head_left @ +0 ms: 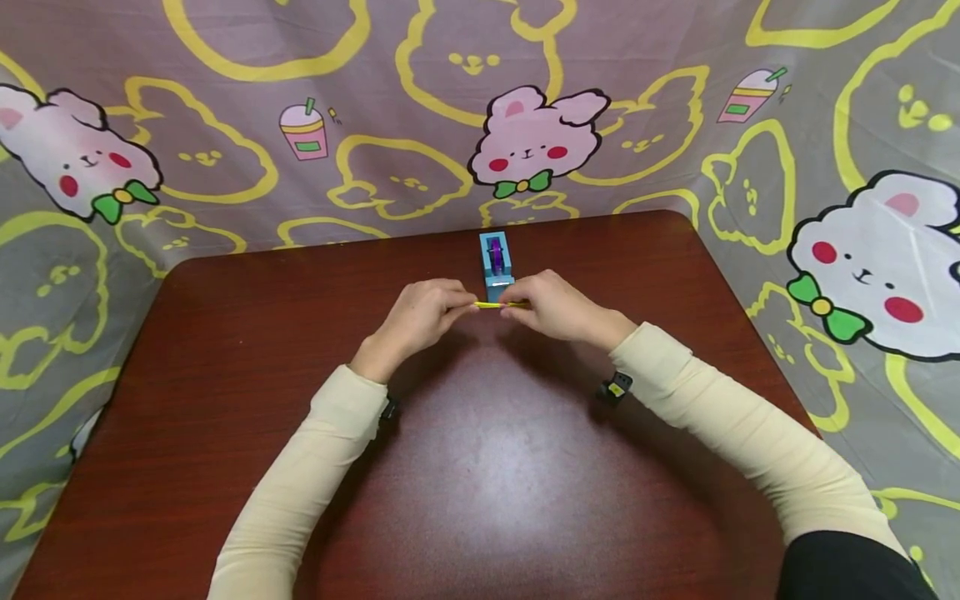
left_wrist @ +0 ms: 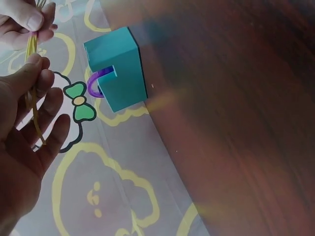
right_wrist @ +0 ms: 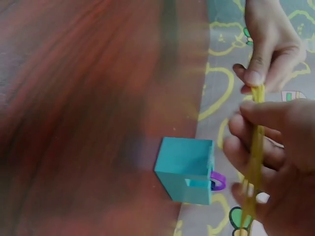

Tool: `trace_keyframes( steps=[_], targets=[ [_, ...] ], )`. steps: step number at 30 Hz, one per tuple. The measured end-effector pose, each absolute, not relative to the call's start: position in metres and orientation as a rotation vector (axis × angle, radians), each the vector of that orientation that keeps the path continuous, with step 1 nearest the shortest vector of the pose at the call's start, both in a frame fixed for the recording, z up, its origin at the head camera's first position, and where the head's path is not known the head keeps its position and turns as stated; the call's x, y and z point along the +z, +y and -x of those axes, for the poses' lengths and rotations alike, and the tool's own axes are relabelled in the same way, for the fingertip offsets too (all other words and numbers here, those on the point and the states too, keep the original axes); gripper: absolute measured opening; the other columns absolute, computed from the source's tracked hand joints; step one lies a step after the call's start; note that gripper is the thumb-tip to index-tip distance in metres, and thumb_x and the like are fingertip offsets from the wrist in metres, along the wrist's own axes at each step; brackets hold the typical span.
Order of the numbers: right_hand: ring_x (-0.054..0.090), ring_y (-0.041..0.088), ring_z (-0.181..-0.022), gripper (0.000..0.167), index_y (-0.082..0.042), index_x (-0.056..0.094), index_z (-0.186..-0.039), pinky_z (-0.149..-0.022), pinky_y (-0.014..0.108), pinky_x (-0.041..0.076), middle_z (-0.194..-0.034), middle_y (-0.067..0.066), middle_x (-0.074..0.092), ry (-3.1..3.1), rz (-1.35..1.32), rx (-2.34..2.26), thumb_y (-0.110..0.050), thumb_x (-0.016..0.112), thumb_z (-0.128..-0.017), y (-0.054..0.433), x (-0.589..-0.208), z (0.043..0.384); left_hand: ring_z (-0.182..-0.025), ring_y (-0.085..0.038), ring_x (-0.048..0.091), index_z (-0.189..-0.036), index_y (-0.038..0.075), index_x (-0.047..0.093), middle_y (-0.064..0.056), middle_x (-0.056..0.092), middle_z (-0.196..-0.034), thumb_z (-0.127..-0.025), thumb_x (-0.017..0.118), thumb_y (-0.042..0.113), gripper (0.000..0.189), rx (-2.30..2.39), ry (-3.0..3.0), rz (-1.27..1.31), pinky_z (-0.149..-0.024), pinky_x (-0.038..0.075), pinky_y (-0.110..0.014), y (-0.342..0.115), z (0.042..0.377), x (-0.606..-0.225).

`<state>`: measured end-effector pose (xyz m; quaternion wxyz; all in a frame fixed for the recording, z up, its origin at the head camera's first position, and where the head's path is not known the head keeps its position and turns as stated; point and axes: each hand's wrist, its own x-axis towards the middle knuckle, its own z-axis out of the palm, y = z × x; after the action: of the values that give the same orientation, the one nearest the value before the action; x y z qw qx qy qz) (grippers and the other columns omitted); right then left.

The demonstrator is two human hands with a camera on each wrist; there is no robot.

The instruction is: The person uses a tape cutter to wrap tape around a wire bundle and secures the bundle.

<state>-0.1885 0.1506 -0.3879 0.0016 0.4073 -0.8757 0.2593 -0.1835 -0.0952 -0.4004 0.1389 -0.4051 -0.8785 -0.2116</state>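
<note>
Both hands meet over the far middle of the table, pinching a bundle of thin yellow strands. My left hand pinches it between thumb and forefinger, with its other fingers loosely bent in the left wrist view. My right hand pinches the same bundle a short way to the right. In the left wrist view a small purple patch shows on the strands between the two hands. Just behind the hands stands a turquoise tape dispenser with a purple tape roll in it.
The brown wooden table reaches back to a cloth screen printed with rabbits and yellow outlines. This cloth also hangs along the left and right sides. Dark wrist cameras sit beneath the cream sleeves.
</note>
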Motion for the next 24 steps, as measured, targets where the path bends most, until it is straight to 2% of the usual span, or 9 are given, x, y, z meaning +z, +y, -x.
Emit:
trace_keyframes(
  steps=[3, 5, 9, 14, 17, 24],
  targets=[
    [0.059, 0.014, -0.070, 0.009, -0.007, 0.074, -0.094, -0.065, 0.032, 0.048, -0.080, 0.005, 0.070, -2.893, -1.347, 0.995, -0.012, 0.068, -0.097, 0.152, -0.381, 0.192, -0.079, -0.015, 0.064, -0.100, 0.008, 0.080, 0.000, 0.071, -0.089, -0.094, 0.073, 0.015, 0.012, -0.596, -2.511, 1.210, -0.071, 0.054, -0.034, -0.096, 0.183, -0.399],
    [0.058, 0.017, -0.065, 0.014, -0.008, 0.071, -0.089, -0.061, 0.031, 0.047, -0.072, 0.009, 0.067, -2.979, -1.404, 1.127, -0.013, 0.065, -0.100, 0.154, -0.379, 0.195, -0.080, -0.016, 0.064, -0.099, 0.009, 0.081, 0.000, 0.071, -0.088, -0.093, 0.075, 0.015, 0.011, -0.591, -2.492, 1.230, -0.071, 0.054, -0.033, -0.096, 0.182, -0.399],
    [0.061, 0.028, -0.062, 0.023, -0.007, 0.068, -0.086, -0.063, 0.039, 0.050, -0.067, 0.014, 0.065, -3.121, -1.479, 1.554, -0.017, 0.058, -0.104, 0.160, -0.381, 0.202, -0.080, -0.016, 0.062, -0.098, 0.009, 0.081, 0.000, 0.070, -0.087, -0.092, 0.075, 0.016, 0.010, -0.581, -2.458, 1.256, -0.070, 0.053, -0.032, -0.097, 0.181, -0.398],
    [0.064, 0.029, -0.062, 0.035, 0.008, 0.062, -0.092, -0.073, 0.042, 0.053, -0.069, 0.017, 0.066, -3.117, -1.409, 2.240, -0.021, 0.050, -0.108, 0.173, -0.392, 0.207, -0.081, -0.016, 0.061, -0.099, 0.009, 0.081, 0.001, 0.071, -0.088, -0.091, 0.077, 0.015, 0.011, -0.618, -2.438, 1.265, -0.071, 0.053, -0.032, -0.098, 0.180, -0.398],
    [0.065, 0.024, -0.062, 0.042, 0.014, 0.062, -0.098, -0.073, 0.040, 0.054, -0.070, 0.015, 0.066, -3.016, -1.352, 2.509, -0.025, 0.046, -0.109, 0.183, -0.398, 0.208, -0.083, -0.016, 0.061, -0.100, 0.009, 0.081, 0.000, 0.072, -0.090, -0.090, 0.078, 0.014, 0.012, -0.666, -2.438, 1.248, -0.072, 0.053, -0.033, -0.100, 0.179, -0.398],
    [0.058, 0.018, -0.065, 0.044, 0.018, 0.059, -0.120, -0.066, 0.033, 0.053, -0.075, 0.011, 0.062, -2.933, -1.106, 2.596, -0.022, 0.051, -0.107, 0.198, -0.405, 0.208, -0.081, -0.016, 0.061, -0.099, 0.009, 0.081, 0.000, 0.071, -0.089, -0.088, 0.079, 0.012, 0.012, -0.707, -2.472, 1.189, -0.070, 0.052, -0.033, -0.108, 0.178, -0.403]
  ],
)
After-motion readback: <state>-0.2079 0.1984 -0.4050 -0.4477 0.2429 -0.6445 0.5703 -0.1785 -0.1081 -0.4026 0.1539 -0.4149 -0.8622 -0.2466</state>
